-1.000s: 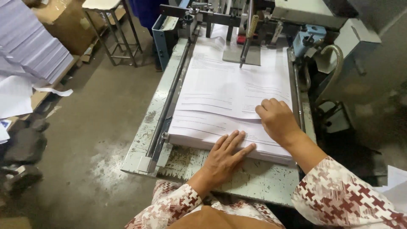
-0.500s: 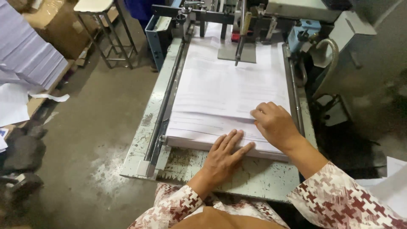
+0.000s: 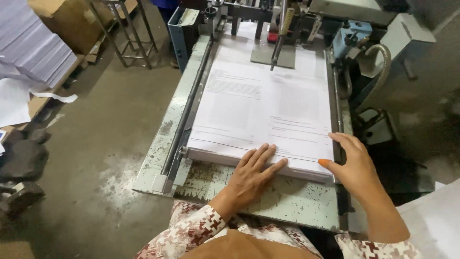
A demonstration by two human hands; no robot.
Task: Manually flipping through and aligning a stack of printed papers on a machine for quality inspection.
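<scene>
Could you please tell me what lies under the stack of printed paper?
The paper stack rests on the machine's worn green metal table, visible along its near edge. The surface directly beneath is covered.

A paper stack (image 3: 261,108) lies on the machine bed (image 3: 287,199), reaching from near its front edge back to the feeder head (image 3: 273,29) at the rear. The left hand (image 3: 251,175) rests flat on the stack's near edge, and the right hand (image 3: 352,165) sits at its near right corner. A guide rail (image 3: 189,103) runs along the stack's left side. Left of the machine, on the floor (image 3: 110,120), a metal stool (image 3: 127,29) stands near the rear, with more stacked sheets (image 3: 31,43) further left.
</scene>
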